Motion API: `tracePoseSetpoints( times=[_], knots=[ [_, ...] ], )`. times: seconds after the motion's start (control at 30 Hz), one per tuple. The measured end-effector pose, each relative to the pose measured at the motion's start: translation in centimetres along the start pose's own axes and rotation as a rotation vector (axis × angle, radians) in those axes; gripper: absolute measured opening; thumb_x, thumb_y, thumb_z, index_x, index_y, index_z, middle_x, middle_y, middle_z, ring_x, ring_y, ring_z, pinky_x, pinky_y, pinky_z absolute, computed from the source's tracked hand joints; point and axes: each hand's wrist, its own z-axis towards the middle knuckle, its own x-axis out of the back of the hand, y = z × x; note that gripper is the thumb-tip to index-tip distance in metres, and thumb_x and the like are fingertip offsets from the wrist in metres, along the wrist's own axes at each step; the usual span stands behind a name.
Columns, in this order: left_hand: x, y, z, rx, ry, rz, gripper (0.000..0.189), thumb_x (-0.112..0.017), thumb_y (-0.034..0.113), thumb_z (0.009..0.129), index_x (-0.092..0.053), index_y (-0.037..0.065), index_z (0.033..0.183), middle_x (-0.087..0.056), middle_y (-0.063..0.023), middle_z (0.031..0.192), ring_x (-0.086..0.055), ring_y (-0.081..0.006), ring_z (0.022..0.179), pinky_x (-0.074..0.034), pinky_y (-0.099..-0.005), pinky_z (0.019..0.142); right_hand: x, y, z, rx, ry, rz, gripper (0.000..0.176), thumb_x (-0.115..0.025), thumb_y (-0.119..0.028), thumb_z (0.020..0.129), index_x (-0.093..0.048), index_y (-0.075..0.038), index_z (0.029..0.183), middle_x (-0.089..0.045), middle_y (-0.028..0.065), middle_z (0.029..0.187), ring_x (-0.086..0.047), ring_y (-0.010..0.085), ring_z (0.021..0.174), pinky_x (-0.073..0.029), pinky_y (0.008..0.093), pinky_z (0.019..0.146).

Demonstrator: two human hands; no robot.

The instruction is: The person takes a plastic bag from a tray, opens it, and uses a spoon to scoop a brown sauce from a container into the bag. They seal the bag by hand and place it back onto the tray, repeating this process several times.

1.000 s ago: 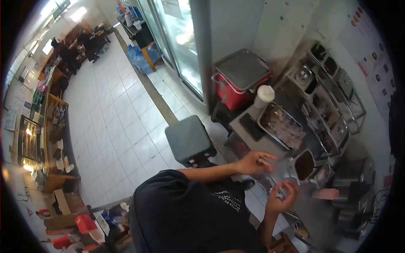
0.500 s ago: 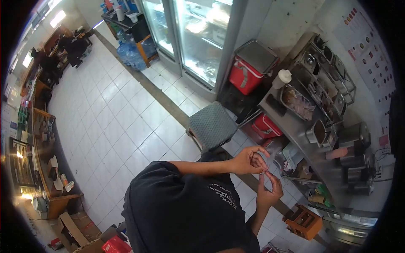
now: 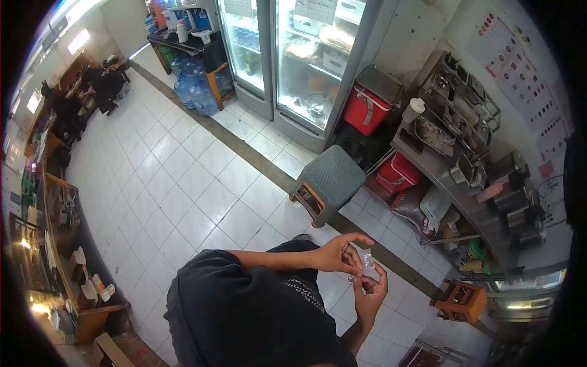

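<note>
A small clear plastic bag (image 3: 368, 263) is pinched between my two hands, low and right of the middle of the view. My left hand (image 3: 337, 254) comes in from the left, its thumb and a finger closed on the bag's lower edge and the other fingers partly spread. From below, my right hand (image 3: 370, 292) grips the bag's side between thumb and fingers. The fingertips of both hands nearly touch. Whatever the bag contains is too small to make out.
A grey-topped stool (image 3: 333, 177) stands ahead of my hands, an orange stool (image 3: 461, 301) to the right. Along the right runs a metal counter (image 3: 449, 177) with pots and trays. Glass-door fridges (image 3: 315, 67) and a red cooler (image 3: 367, 110) stand behind. Other people (image 3: 104, 79) are far left.
The view has shifted, and both hands appear lower and further left. The clear bag now shows plainly between the fingers, where only a small pinkish bit showed before.
</note>
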Motion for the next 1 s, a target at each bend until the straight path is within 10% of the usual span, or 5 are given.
tracePoseSetpoints(
  times=[0.7, 1.0],
  knots=[
    [14.2, 4.3, -19.0, 0.083, 0.225, 0.037, 0.058, -0.073, -0.005, 0.089, -0.047, 0.002, 0.139, -0.075, -0.0125, 0.097, -0.072, -0.0129, 0.091, -0.058, -0.0279, 0.084, -21.6, 0.3, 0.0, 0.034, -0.374, -0.335, 0.053, -0.079, -0.01, 0.085, -0.058, -0.005, 0.133, -0.076, 0.011, 0.089, -0.074, 0.0159, 0.088, -0.056, 0.0306, 0.082],
    [10.9, 0.9, -12.4, 0.112, 0.128, 0.164, 0.053, -0.078, 0.0, 0.087, -0.05, 0.001, 0.133, -0.074, -0.0112, 0.093, -0.072, -0.0138, 0.09, -0.059, -0.0279, 0.082, -13.7, 4.2, -0.9, -0.069, -0.225, -0.113, 0.043, -0.07, -0.007, 0.093, -0.059, 0.0, 0.133, -0.073, 0.0059, 0.088, -0.066, 0.0081, 0.083, -0.052, 0.0258, 0.077]
  ],
)
